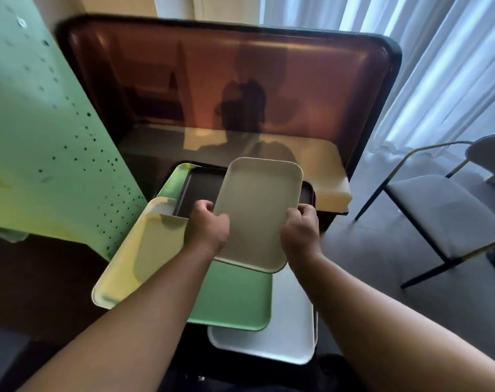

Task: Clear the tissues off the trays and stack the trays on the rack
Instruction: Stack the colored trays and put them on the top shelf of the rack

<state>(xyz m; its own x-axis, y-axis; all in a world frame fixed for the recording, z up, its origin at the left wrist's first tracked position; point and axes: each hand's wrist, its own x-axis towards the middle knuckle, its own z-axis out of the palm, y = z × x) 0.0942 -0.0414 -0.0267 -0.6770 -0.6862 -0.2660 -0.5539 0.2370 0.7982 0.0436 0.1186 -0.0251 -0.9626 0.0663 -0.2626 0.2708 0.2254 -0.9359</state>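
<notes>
Two hands held one beige tray [259,210] by its long sides, the left hand [208,226] curled over the left edge and the right hand [300,227] curled over the right edge, so the tray stretched forward and away from both grips. It hung tilted above a loose pile: a yellow tray [136,258] at left, a green tray [235,298], a white tray [283,332] lowest and a dark tray [198,190] behind.

Held tray [257,210] atop overlapping trays [235,295]; panel [226,89] behind; chair [438,210] right.
</notes>
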